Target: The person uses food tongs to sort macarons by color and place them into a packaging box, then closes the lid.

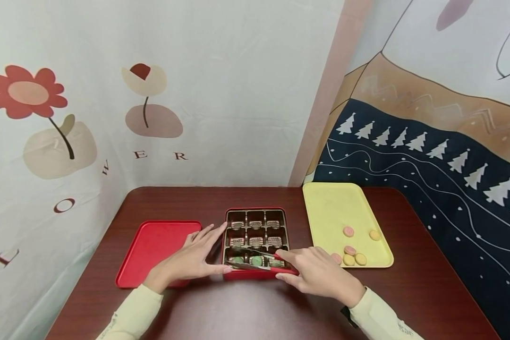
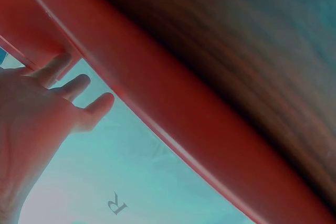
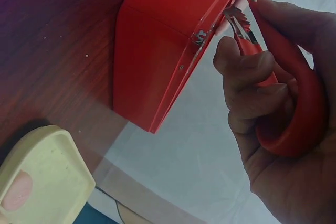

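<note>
Your right hand (image 1: pixel 318 274) sits at the near right corner of the red compartment box (image 1: pixel 255 238), fingers curled around the red-handled tongs (image 1: pixel 255 264), whose metal tips reach into the box's near row. Your left hand (image 1: pixel 195 257) lies with fingers spread and fairly straight against the left wall of the box, steadying it without gripping. Progress reads as early to midway: the near row of the box holds at least two green cookies (image 1: pixel 256 260), while the compartments farther back show only paper liners. Six pink and yellow cookies (image 1: pixel 349 250) lie on the yellow tray (image 1: pixel 335 208) just right of the box, so, as a judgement, most of the filling is left. Whether the tong tips grip a cookie cannot be told; the wrist view shows the handles squeezed in your right hand but the tips are partly hidden by the box rim. Left of the box, touching or just beside it, lies the red lid (image 1: pixel 153 250), open side up. All of this rests on a dark brown wooden table (image 1: pixel 425 264). Behind the box hangs a pale flower-printed cloth (image 1: pixel 110 94); behind the tray hangs a dark cloth with white trees (image 1: pixel 429 151).
</note>
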A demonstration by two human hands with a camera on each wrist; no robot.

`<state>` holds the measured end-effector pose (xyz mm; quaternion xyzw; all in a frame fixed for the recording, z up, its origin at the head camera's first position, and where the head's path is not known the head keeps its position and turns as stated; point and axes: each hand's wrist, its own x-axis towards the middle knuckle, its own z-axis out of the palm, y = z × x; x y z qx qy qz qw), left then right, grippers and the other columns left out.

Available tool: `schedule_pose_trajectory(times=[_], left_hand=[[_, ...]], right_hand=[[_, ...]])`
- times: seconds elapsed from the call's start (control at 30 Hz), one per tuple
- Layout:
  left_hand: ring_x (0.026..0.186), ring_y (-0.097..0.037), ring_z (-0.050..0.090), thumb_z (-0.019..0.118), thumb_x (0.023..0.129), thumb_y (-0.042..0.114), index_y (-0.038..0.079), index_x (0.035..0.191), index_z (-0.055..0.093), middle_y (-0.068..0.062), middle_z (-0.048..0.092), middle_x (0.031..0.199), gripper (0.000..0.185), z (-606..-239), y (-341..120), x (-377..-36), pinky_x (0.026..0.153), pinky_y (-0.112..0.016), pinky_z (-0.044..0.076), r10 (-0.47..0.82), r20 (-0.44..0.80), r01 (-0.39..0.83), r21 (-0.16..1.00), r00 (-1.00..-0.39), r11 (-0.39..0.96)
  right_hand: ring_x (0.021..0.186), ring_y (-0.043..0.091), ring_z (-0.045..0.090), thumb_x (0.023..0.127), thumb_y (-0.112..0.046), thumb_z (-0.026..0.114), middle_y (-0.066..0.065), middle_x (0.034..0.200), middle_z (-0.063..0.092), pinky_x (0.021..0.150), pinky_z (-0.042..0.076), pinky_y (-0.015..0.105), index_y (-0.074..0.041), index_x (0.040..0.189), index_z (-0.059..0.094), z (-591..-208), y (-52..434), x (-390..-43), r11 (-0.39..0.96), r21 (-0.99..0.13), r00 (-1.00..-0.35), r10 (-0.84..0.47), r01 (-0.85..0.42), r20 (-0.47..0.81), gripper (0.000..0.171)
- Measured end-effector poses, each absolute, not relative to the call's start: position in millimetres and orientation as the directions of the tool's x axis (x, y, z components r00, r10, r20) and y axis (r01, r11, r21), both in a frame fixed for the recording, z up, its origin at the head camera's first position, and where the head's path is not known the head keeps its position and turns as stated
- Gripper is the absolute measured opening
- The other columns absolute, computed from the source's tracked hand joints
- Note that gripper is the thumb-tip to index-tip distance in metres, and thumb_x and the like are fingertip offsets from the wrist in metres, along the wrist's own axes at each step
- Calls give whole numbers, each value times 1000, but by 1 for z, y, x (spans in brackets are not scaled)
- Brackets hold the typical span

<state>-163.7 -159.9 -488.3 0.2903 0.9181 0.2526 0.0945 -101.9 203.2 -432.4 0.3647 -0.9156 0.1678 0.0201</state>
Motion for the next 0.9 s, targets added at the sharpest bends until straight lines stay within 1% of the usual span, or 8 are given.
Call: schedule_pose_trajectory(times=[0.2, 0.33, 0.4, 0.43, 0.5, 0.63, 0.8, 0.9], left_hand=[[164, -40, 19, 69, 88, 83, 22, 177, 16, -8, 32, 176, 120, -489, -160, -164, 125, -72, 13, 582, -29, 485, 520, -813, 703], [164, -40, 19, 69, 89, 83, 23, 177, 17, -7, 32, 176, 119, -490, -161, -164, 124, -74, 13, 581, -33, 478, 529, -813, 701], [164, -40, 19, 69, 89, 83, 23, 177, 17, -7, 32, 176, 119, -490, -161, -165, 124, -74, 12, 579, -34, 476, 534, -814, 699], [164, -40, 19, 69, 89, 83, 23, 177, 17, -7, 32, 176, 119, -491, -161, -165, 124, -75, 12, 579, -33, 475, 536, -815, 698], [164, -40, 18, 69, 89, 83, 23, 177, 17, -7, 32, 176, 119, -490, -161, -165, 124, -75, 12, 579, -34, 474, 536, -815, 699], [164, -40, 19, 69, 88, 83, 22, 177, 18, -8, 31, 176, 119, -490, -161, -165, 124, -75, 12, 578, -35, 474, 534, -815, 700], [164, -41, 19, 69, 88, 83, 21, 177, 18, -8, 31, 176, 120, -490, -161, -165, 124, -75, 12, 575, -37, 469, 535, -818, 702], [164, -41, 19, 70, 88, 83, 21, 177, 18, -9, 31, 176, 120, -490, -160, -165, 124, -75, 12, 573, -38, 466, 539, -819, 702]], right_hand=[[55, -1, 44, 102, -44, 79, -17, 74, 59, 48, 38, 21, -11, 130, 76, -434, 211, -98, 709, -284, -761, -629, -646, 160, 43], [54, 1, 41, 101, -43, 80, -9, 85, 72, 49, 39, 23, -9, 132, 76, -434, 222, -96, 715, -298, -772, -614, -633, 168, 46], [56, 0, 43, 100, -41, 82, -3, 92, 77, 52, 43, 23, -7, 132, 77, -434, 228, -94, 711, -309, -773, -608, -632, 182, 47], [56, 0, 44, 99, -40, 83, -3, 93, 77, 54, 43, 23, -7, 132, 77, -434, 231, -93, 712, -313, -776, -603, -628, 185, 47], [57, 0, 44, 98, -40, 84, -7, 86, 73, 54, 44, 24, -7, 132, 77, -433, 238, -91, 721, -322, -787, -589, -614, 181, 47], [61, 0, 46, 97, -40, 86, -13, 80, 64, 52, 39, 23, -8, 133, 76, -431, 248, -87, 747, -330, -815, -555, -577, 168, 49], [68, -2, 51, 96, -44, 85, -8, 92, 76, 61, 36, 28, -9, 135, 77, -430, 260, -80, 789, -291, -841, -514, -540, 168, 53], [70, -4, 51, 95, -45, 87, -6, 96, 78, 67, 36, 32, -9, 134, 77, -430, 267, -76, 803, -271, -847, -498, -531, 185, 54]])
